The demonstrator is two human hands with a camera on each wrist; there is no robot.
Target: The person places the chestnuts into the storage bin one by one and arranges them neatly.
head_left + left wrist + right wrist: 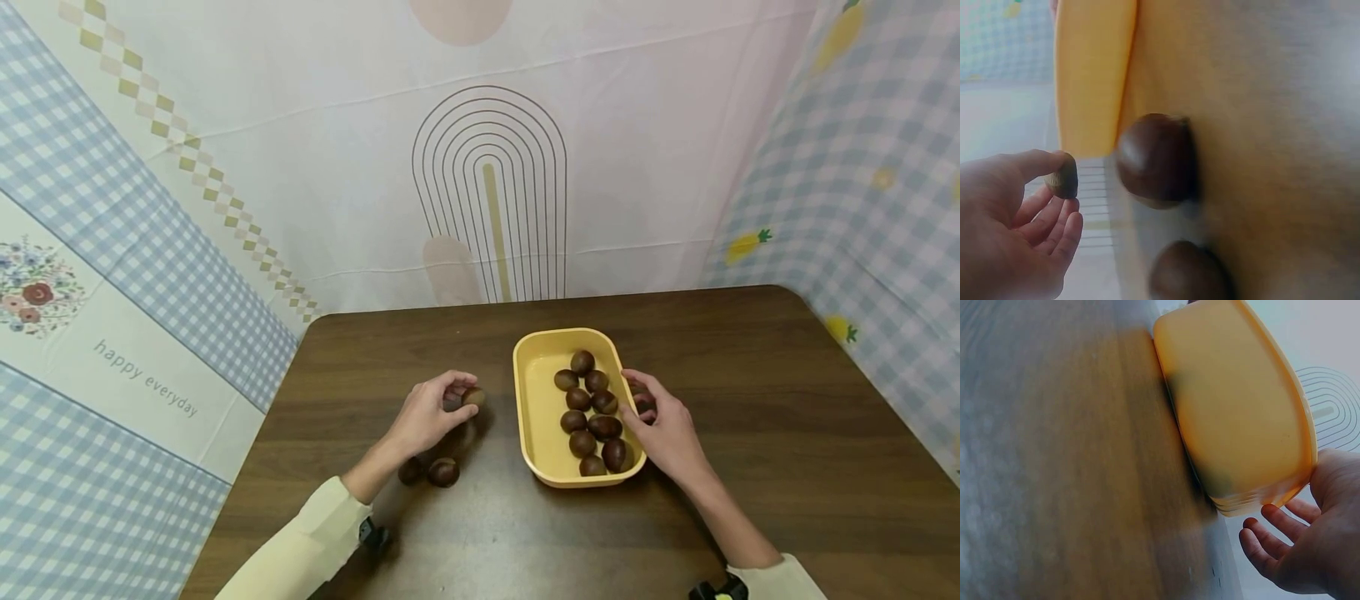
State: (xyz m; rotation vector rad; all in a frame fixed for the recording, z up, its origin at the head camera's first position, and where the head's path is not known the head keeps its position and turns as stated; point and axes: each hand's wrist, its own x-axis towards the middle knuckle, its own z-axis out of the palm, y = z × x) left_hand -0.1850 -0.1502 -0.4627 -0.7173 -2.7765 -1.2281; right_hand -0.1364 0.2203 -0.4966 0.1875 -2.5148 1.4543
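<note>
My left hand (427,414) pinches a brown chestnut (473,397) between thumb and fingers, left of a yellow plastic container (536,417). In the left wrist view that chestnut (1067,177) shows its paler base, and the other fingers curl loosely below it. Under my left wrist, two more chestnuts (443,472) lie on the table. My right hand (667,429) holds the container's right rim, thumb over the edge and fingers along the outer wall. Several chestnuts (582,444) sit inside, mostly along the container's right half.
The dark wooden table (750,375) has rounded far corners. Behind it hangs a pale patterned cloth (637,167). Blue checked cloth (862,208) stands along the right side, with more checked cloth (135,225) on the left.
</note>
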